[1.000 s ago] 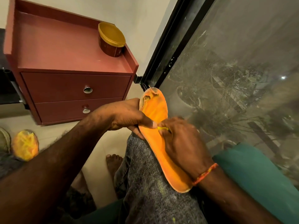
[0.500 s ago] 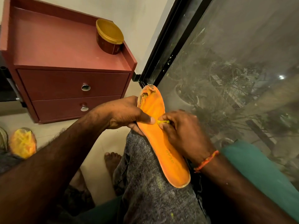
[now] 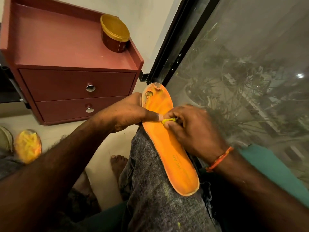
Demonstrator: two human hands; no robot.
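An orange shoe insole [image 3: 168, 148] lies lengthwise on my right knee, its torn, worn toe end pointing away toward the window. My left hand [image 3: 128, 113] grips the insole's left edge near the middle, thumb pressed on its top face. My right hand [image 3: 192, 129] comes in from the right and pinches a small yellow strip [image 3: 168, 120] against the insole, right beside my left thumb. The heel end rests on my grey trouser leg [image 3: 155, 190].
A reddish two-drawer cabinet [image 3: 70, 84] stands on the floor at upper left, with a brown tub with a yellow lid [image 3: 115, 34] on top. A second yellow-stained insole [image 3: 27, 145] lies at far left. A dark-framed glass window [image 3: 242, 72] runs along the right. A teal cushion [image 3: 270, 168] sits behind my right arm.
Both hands keep their hold at the insole's middle. My right fingers have shifted slightly around the yellow strip, which now shows a little more. The view has moved slightly.
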